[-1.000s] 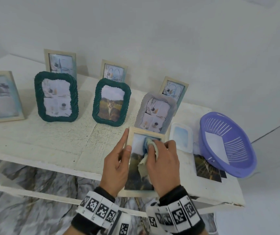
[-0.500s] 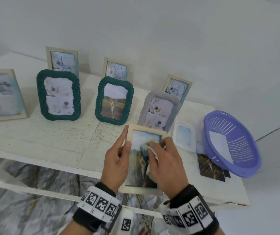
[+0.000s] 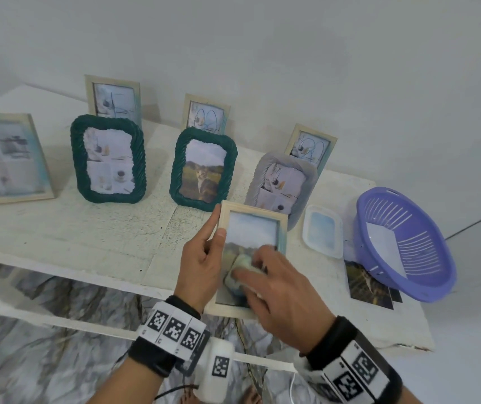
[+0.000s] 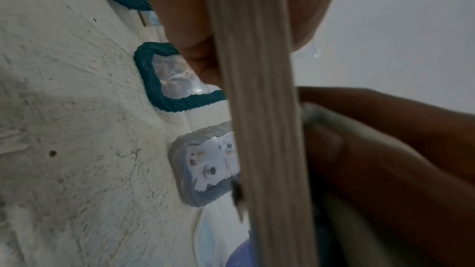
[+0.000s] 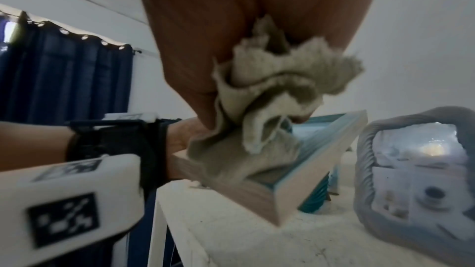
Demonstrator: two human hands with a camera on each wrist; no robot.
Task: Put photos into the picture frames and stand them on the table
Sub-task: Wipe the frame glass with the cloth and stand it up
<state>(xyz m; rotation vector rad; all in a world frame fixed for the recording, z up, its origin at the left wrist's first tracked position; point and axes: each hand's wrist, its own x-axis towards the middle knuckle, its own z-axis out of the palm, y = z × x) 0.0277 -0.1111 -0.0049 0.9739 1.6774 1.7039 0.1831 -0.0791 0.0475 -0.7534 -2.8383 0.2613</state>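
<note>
wooden frame (image 3: 251, 220) clamped in the left hand (image 3: 201, 266) gets wiped with a cloth (image 3: 237, 272) bunched in the right hand (image 3: 280, 290), standing it on the surface (image 3: 87, 228) likely next.

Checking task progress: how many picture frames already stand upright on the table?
7: three wooden at the back, a large wooden one far left, two green, one grey. None seems hidden.

Pale wood, rough paint, soft cloth

The frame (image 3: 252, 220) at the fingers is matt light wood with glossy glazing; the cloth (image 5: 270, 96) under the fingertips is fuzzy and frayed. Beyond them, the table (image 3: 87, 228) is rough, speckled white paint, the green frame (image 3: 202, 170) rope-textured, the basket (image 3: 405, 246) smooth purple plastic.
</note>
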